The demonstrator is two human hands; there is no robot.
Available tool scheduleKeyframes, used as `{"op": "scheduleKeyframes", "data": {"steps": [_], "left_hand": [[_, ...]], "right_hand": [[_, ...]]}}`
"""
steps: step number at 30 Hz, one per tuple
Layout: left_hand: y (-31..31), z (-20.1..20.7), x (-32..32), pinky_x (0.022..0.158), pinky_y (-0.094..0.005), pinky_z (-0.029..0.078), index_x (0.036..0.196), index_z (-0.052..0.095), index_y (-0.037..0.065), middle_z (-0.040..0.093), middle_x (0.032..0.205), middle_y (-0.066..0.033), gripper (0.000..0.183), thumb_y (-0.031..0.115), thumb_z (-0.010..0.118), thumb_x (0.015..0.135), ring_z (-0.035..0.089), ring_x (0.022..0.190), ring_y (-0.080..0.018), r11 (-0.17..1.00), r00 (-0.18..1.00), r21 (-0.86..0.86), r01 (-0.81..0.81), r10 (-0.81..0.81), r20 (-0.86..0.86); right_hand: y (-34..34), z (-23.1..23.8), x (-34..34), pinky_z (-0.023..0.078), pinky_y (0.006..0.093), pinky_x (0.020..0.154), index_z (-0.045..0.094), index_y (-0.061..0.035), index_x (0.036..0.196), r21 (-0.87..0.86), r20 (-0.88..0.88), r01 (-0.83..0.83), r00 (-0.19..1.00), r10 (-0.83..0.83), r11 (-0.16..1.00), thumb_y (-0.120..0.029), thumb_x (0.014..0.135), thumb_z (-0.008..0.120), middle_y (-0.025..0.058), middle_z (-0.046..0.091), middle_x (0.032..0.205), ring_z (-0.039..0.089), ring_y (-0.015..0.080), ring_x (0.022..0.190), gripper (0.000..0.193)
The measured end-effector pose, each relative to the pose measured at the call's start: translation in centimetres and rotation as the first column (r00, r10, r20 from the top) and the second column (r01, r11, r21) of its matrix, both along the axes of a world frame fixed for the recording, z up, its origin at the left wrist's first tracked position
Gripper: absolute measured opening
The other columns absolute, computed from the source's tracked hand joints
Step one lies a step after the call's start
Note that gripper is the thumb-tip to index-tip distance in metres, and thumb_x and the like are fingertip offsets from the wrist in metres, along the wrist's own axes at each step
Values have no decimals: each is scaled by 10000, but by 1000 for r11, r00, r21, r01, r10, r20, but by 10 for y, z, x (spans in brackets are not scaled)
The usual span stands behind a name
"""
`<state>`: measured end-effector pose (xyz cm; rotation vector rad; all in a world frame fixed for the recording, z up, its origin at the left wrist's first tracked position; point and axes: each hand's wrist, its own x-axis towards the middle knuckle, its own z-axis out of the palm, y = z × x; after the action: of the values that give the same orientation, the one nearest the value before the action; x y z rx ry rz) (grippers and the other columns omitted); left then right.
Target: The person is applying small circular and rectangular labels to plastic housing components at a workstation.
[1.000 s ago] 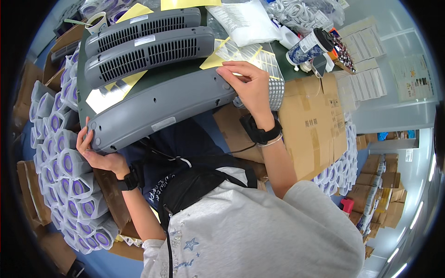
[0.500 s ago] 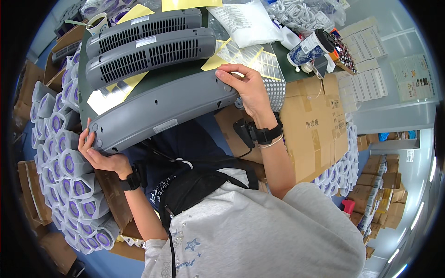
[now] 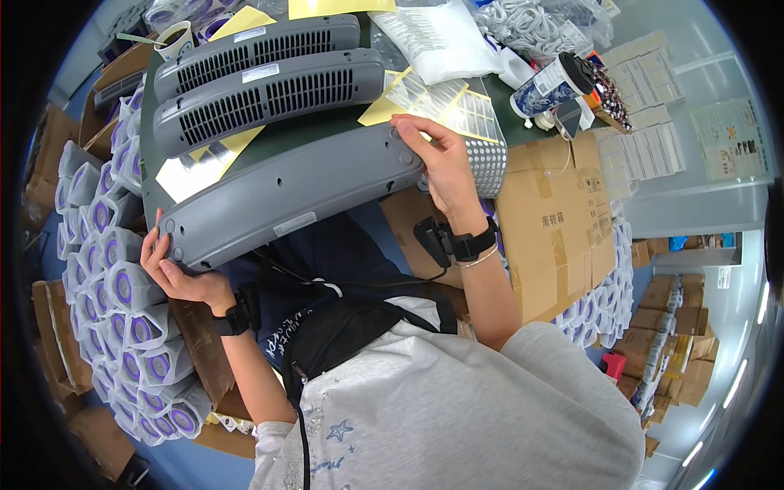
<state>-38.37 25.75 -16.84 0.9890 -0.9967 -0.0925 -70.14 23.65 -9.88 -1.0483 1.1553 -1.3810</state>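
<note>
A long, curved grey plastic housing (image 3: pixel 286 196) spans the space between my hands, tilted with its right end farther away. My left hand (image 3: pixel 184 273) grips its left end, thumb on the upper face. At the opposite end my right hand (image 3: pixel 441 167) pinches the corner, thumb and fingers closed on it. The housing's upper face shows small holes, round pads near both ends and a small pale label on the near edge. Beyond it, two grey slotted housings (image 3: pixel 269 98) lie side by side on the dark green table (image 3: pixel 327 122).
Yellow-backed sticker sheets (image 3: pixel 445 102), a white bag (image 3: pixel 437 41), a patterned cup (image 3: pixel 551 84) and bundled grey cables (image 3: pixel 531 28) are at the back. A cardboard box (image 3: pixel 555 229) stands right. Many wrapped purple-and-white parts (image 3: pixel 122 302) are stacked left.
Barely anything differs: the whole view has shifted slightly to the right. Both hands keep their hold on the grey housing.
</note>
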Motion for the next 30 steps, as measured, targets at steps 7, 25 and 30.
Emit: {"op": "scheduleKeyframes", "data": {"steps": [7,25,30], "left_hand": [[1,-1,3,1011,-494,394,983,529,-45,524,1142,-209,339,208,304,976,570,1092,-390,1000,999,-5,-16,16,33],[-3,0,0,1014,-505,384,986,529,-47,527,1138,-217,341,206,301,961,565,1099,-402,1000,999,-7,-23,23,33],[-1,0,6,1002,-531,385,981,525,-51,496,1152,-199,318,204,344,922,556,1119,-443,1000,999,2,-7,7,35]], "right_hand": [[-2,-3,10,497,214,737,704,42,958,-112,-132,177,973,-192,978,-87,850,708,78,696,927,640,102,803,169],[-1,10,-6,478,251,875,710,19,1010,-78,-234,-6,972,-13,997,-20,797,734,125,650,1110,602,155,1000,218],[-9,10,-7,467,257,875,709,24,997,-57,-223,-56,974,42,997,-13,793,732,116,655,1082,604,154,981,209]]}}
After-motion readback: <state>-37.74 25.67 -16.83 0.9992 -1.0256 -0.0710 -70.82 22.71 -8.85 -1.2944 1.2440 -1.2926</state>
